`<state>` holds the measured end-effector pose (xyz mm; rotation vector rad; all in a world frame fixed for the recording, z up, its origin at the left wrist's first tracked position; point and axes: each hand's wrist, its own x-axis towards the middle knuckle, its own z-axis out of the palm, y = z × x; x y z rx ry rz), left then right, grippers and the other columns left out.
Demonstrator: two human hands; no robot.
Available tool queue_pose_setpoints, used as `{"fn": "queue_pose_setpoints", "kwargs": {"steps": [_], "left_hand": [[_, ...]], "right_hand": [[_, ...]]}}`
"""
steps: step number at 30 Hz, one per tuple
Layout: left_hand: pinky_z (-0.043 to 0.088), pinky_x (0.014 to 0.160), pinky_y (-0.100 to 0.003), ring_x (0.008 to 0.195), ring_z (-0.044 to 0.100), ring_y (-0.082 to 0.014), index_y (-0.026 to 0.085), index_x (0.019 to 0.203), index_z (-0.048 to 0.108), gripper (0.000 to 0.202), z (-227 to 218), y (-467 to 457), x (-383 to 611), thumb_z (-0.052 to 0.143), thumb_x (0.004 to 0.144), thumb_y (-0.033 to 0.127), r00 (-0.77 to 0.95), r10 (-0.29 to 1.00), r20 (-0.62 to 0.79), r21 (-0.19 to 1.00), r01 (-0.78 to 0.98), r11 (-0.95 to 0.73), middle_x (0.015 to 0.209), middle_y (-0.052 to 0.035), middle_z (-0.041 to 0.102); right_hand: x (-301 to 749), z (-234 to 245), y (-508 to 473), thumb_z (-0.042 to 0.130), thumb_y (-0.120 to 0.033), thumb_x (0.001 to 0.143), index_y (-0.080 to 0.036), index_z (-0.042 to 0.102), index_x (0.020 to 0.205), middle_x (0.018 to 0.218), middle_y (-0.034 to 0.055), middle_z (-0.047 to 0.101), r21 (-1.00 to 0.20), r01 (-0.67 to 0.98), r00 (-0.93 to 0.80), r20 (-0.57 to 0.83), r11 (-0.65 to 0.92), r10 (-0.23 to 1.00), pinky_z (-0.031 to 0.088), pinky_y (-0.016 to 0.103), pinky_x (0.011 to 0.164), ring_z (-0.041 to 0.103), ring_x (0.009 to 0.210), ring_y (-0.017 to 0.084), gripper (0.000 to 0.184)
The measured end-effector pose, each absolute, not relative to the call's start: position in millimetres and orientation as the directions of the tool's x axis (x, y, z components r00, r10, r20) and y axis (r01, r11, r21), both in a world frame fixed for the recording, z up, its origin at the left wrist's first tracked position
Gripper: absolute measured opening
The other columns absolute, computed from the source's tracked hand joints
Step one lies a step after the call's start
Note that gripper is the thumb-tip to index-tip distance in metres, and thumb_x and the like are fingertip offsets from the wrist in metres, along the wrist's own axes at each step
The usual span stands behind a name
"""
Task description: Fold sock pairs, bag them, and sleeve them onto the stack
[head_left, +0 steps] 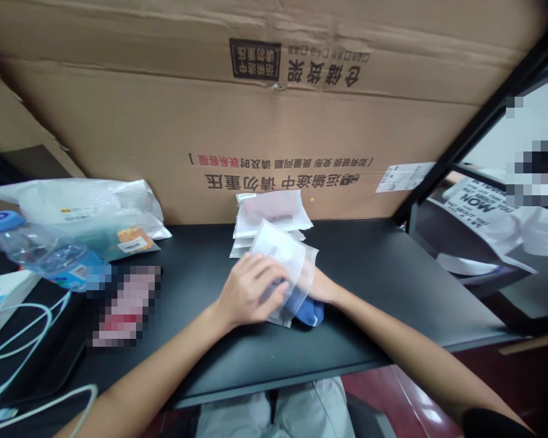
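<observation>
A frosted plastic bag (281,246) with faint printing is held up over the front middle of the black table. My left hand (251,292) has its fingers curled over the bag's near left side, closed on it. Reaching in from the right, my right hand (319,285) has its fingers covered by the translucent film. Whether those fingers are in the bag or behind it, and how they are bent, I cannot tell. Blue folded fabric (309,311), sock-like, shows at the bag's lower right, below my right hand. Just behind lies a stack of similar flat packets (271,213).
A large cardboard box (274,121) stands along the table's back. At left are a plastic water bottle (50,246), white plastic packaging (86,198), a pixelated pink item (130,301) and loose white cables (41,340). A dark metal frame (484,121) rises at right.
</observation>
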<state>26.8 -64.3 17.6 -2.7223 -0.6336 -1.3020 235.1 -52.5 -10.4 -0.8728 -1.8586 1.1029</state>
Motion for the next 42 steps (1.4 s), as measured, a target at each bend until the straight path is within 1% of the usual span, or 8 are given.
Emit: {"fn": "queue_pose_setpoints", "kwargs": {"steps": [2,5,9,16,24,33,37,42], "left_hand": [[0.046,0.092,-0.039,0.108,0.061,-0.0235,0.020,0.114,0.060,0.017,20.0,-52.1,17.3,0.059,0.097,0.024,0.353,0.500,0.791,0.319,0.459,-0.829,0.115,-0.0088,0.068],[0.049,0.086,-0.036,0.106,0.061,-0.0228,0.019,0.128,0.054,0.033,18.8,-38.5,9.9,0.058,0.099,0.036,0.153,0.730,0.666,0.639,0.389,-0.664,0.126,-0.0115,0.062],[0.051,0.085,-0.033,0.102,0.066,-0.0230,0.021,0.139,0.049,0.047,15.1,-38.3,12.9,0.053,0.103,0.050,0.319,0.886,0.337,0.864,0.270,-0.425,0.122,-0.0087,0.068],[0.052,0.093,-0.037,0.115,0.068,-0.0289,0.026,0.149,0.045,0.061,5.7,-51.1,25.2,0.059,0.098,0.057,0.438,0.887,0.148,0.903,0.307,-0.302,0.127,-0.0056,0.072],[0.054,0.088,-0.039,0.105,0.071,-0.0285,0.027,0.149,0.043,0.062,6.9,-53.4,26.9,0.059,0.098,0.059,0.437,0.894,0.097,0.906,0.333,-0.261,0.117,-0.0053,0.075],[0.053,0.097,-0.037,0.113,0.068,-0.0266,0.020,0.131,0.059,0.047,11.8,-40.9,22.7,0.063,0.098,0.053,0.299,0.924,0.237,0.943,0.160,-0.293,0.124,-0.0079,0.072],[0.054,0.096,-0.039,0.113,0.068,-0.0280,0.019,0.131,0.058,0.051,17.0,-33.4,14.8,0.068,0.094,0.053,0.228,0.946,0.231,0.959,0.111,-0.261,0.124,-0.0095,0.072],[0.053,0.104,-0.042,0.123,0.065,-0.0299,0.019,0.139,0.052,0.060,13.0,-37.1,18.8,0.071,0.092,0.051,0.343,0.920,0.189,0.969,0.090,-0.232,0.135,-0.0118,0.067]], "right_hand": [[234.5,-7.4,-53.1,0.065,-0.052,0.096,-0.020,0.062,0.142,0.149,0.0119,0.061,-0.921,0.137,-0.429,0.276,0.364,0.860,0.043,0.047,0.122,0.057,0.139,0.034,0.055],[230.9,-0.1,-55.4,0.076,-0.052,0.088,-0.022,0.065,0.139,0.143,0.0117,0.066,-0.938,0.084,-0.446,0.267,0.337,0.855,0.046,0.046,0.119,0.061,0.134,0.036,0.059],[228.7,1.6,-56.9,0.079,-0.053,0.085,-0.021,0.071,0.130,0.131,0.0131,0.072,-0.937,0.052,-0.435,0.289,0.345,0.852,0.052,0.048,0.113,0.068,0.123,0.037,0.056],[233.1,-26.8,-52.7,0.073,-0.058,0.087,-0.019,0.077,0.114,0.110,0.0120,0.078,-0.955,0.058,-0.272,0.264,0.290,0.925,0.060,0.045,0.101,0.074,0.104,0.032,0.048],[234.6,-32.8,-51.5,0.071,-0.052,0.086,-0.018,0.076,0.090,0.092,0.0103,0.078,-0.964,0.108,-0.252,0.211,0.244,0.944,0.065,0.044,0.085,0.075,0.087,0.030,0.035],[241.1,-3.1,-45.7,0.069,-0.052,0.095,-0.020,0.067,0.133,0.132,0.0111,0.072,-0.982,0.027,-0.417,0.160,0.188,0.895,0.054,0.049,0.111,0.071,0.118,0.029,0.051],[244.7,8.0,-42.7,0.079,-0.052,0.086,-0.016,0.076,0.121,0.116,0.0101,0.079,-0.975,0.112,-0.466,0.119,0.192,0.877,0.057,0.053,0.106,0.072,0.115,0.035,0.050],[233.5,3.0,-49.3,0.078,-0.047,0.088,-0.019,0.077,0.121,0.117,0.0098,0.079,-0.929,0.101,-0.295,0.314,0.356,0.902,0.061,0.050,0.099,0.075,0.109,0.033,0.042]]}}
